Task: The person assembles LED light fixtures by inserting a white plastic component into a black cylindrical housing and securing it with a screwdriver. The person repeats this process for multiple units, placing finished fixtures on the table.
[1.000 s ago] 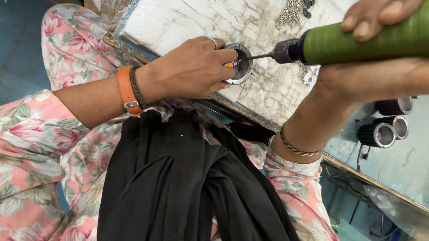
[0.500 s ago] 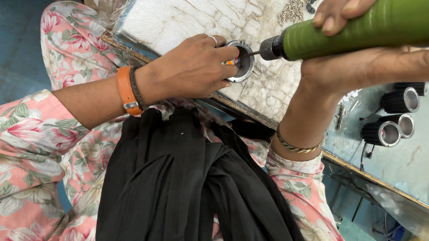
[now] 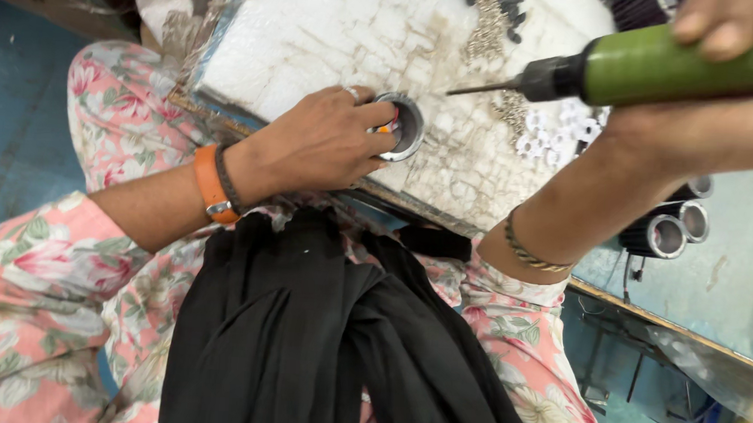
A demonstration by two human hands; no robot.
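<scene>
My left hand (image 3: 324,140) grips a round metal ring (image 3: 404,127) with a bit of orange inside, pressed on a white cracked foam board (image 3: 317,37). An orange band and a dark band sit on that wrist. My right hand (image 3: 729,33) holds a green rotary hand tool (image 3: 685,65) with a black chuck and a thin bit (image 3: 482,88). The bit's tip hangs in the air to the right of the ring, clear of it. A thin bracelet circles my right wrist.
Small white ring-shaped pieces (image 3: 556,135) and a patch of tiny metallic bits (image 3: 489,29) lie on the board. Black cylinders with shiny ends (image 3: 667,231) rest at the right on a pale surface. A black cloth (image 3: 318,346) drapes over my floral-clad lap.
The tool's bit was at the ring's rim; now my right hand has pulled it back to the right and up, away from the ring. My left hand keeps its hold.
</scene>
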